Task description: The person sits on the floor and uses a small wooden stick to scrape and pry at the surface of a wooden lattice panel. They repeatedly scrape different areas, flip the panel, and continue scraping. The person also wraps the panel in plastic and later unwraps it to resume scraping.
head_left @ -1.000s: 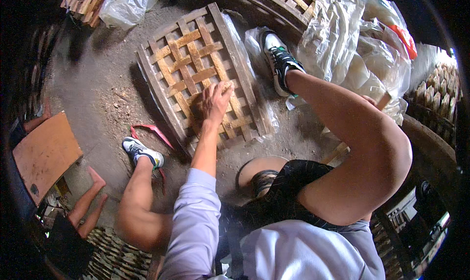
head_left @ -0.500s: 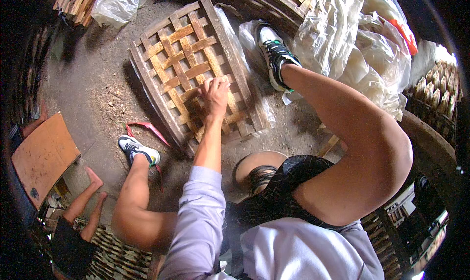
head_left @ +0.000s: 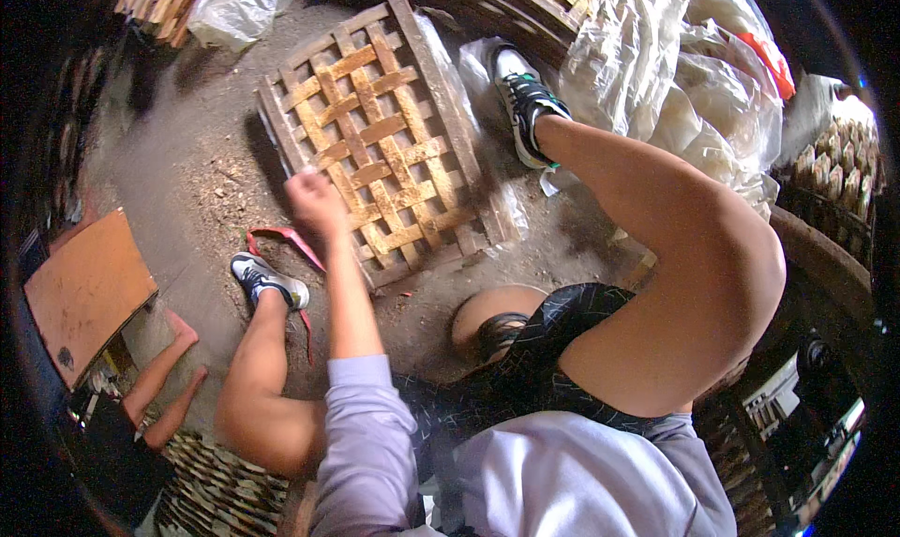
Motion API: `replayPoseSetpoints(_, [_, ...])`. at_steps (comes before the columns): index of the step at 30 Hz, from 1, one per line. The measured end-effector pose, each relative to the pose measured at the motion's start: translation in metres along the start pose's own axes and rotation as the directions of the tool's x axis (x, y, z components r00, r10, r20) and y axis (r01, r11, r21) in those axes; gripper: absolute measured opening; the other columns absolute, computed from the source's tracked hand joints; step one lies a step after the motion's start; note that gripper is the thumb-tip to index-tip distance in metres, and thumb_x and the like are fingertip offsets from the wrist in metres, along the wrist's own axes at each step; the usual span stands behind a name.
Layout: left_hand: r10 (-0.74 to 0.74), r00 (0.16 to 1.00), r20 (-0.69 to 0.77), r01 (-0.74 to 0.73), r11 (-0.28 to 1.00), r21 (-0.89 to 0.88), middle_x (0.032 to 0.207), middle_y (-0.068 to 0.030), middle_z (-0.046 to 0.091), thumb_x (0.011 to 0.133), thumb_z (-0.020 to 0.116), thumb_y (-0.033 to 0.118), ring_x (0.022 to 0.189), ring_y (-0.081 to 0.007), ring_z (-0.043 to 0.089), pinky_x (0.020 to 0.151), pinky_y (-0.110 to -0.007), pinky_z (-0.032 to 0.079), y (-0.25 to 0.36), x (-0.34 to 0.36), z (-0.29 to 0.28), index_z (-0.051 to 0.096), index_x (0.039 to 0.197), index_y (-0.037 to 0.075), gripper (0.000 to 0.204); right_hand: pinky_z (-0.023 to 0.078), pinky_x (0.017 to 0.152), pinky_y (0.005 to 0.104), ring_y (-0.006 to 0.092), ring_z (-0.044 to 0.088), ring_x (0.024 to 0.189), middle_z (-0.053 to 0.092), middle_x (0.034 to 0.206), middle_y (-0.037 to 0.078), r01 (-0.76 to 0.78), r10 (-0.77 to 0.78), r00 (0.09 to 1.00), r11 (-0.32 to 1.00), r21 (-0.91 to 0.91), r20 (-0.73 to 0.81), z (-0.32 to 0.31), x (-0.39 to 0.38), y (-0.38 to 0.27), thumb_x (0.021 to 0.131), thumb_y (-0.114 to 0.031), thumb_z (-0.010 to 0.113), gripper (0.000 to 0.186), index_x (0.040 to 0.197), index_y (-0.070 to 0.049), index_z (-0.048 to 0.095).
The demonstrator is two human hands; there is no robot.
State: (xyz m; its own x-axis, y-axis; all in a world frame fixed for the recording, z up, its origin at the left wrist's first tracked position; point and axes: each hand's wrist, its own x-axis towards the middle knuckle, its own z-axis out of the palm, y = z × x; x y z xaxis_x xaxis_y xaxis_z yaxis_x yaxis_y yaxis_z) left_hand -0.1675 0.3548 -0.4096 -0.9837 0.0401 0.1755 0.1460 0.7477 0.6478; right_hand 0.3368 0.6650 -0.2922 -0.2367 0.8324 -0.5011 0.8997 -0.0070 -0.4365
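My left hand (head_left: 318, 205) is over the left side rail of a slatted wooden frame (head_left: 412, 45) lying on the ground. Motion blurs it, but its fingers look curled closed; what is in them, if anything, I cannot make out. Inside the frame, flat strips form a woven lattice (head_left: 370, 143), and many strips carry yellow-brown crumbs. Clear plastic sheeting (head_left: 514, 209) shows along the frame's right edge. My right hand is out of view; only a pale sleeve (head_left: 698, 485) on that side is visible.
My shoes (head_left: 269, 282) stand on either side of the frame. A red strap (head_left: 286, 242) and loose crumbs (head_left: 225, 195) lie to the left. Crumpled plastic sheets (head_left: 647, 59) fill the far right. Another person's bare feet (head_left: 183, 331) and a brown board (head_left: 89, 293) are at the left.
My left hand has moved left from the middle of the lattice to the frame's left side. The lattice strips it covered are now visible.
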Motion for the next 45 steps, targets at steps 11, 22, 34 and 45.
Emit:
replayPoseSetpoints(11, [-0.571,0.816,0.090,0.468,0.744,0.477,0.105,-0.0267,0.070,0.100,0.055,0.046,0.099,-0.0417,0.067,0.089,-0.049,0.051,-0.215,0.024,-0.208,0.069,0.113,-0.004,0.053,0.050,0.088,0.0406,0.0304,0.065,0.104,0.068,0.108,0.018,0.232,-0.235,0.972,0.969,-0.085,-0.023,0.060,0.095,-0.068,0.092,-0.024,0.067,0.030,0.114,-0.005,0.064])
replayPoseSetpoints(22, [-0.503,0.840,0.206,0.289,0.735,0.614,0.122,-0.0229,0.068,0.090,0.069,0.031,0.105,-0.0417,0.067,0.095,-0.050,0.049,-0.193,0.024,-0.152,0.060,0.135,0.003,0.054,0.055,0.076,0.0466,0.0380,0.071,0.085,0.072,0.089,0.022,0.272,-0.167,0.927,0.916,-0.294,0.337,0.030,0.146,-0.029,0.078,-0.048,0.078,0.052,0.095,0.000,0.069])
replayPoseSetpoints(34, [-0.545,0.786,0.293,0.448,0.828,0.339,0.085,-0.0118,0.067,0.103,0.052,0.030,0.075,-0.0224,0.066,0.057,-0.037,0.057,-0.246,0.016,-0.168,0.062,0.123,0.004,0.034,0.055,0.085,0.0467,0.0375,0.070,0.100,0.072,0.104,0.023,0.235,-0.276,0.959,0.902,-0.363,-0.065,0.109,0.225,-0.307,0.082,-0.064,0.071,0.067,0.104,-0.001,0.069])
replayPoseSetpoints(45, [-0.542,0.748,0.383,0.620,0.776,-0.112,0.108,-0.0116,0.064,0.100,0.057,0.014,0.084,-0.0169,0.061,0.068,-0.031,0.053,-0.228,0.028,-0.151,0.058,0.131,0.001,0.034,0.055,0.078,0.0452,0.0368,0.070,0.085,0.071,0.086,0.022,0.439,-0.431,0.809,0.895,-0.076,-0.400,0.056,0.265,-0.315,0.089,-0.039,0.060,0.038,0.093,-0.003,0.071])
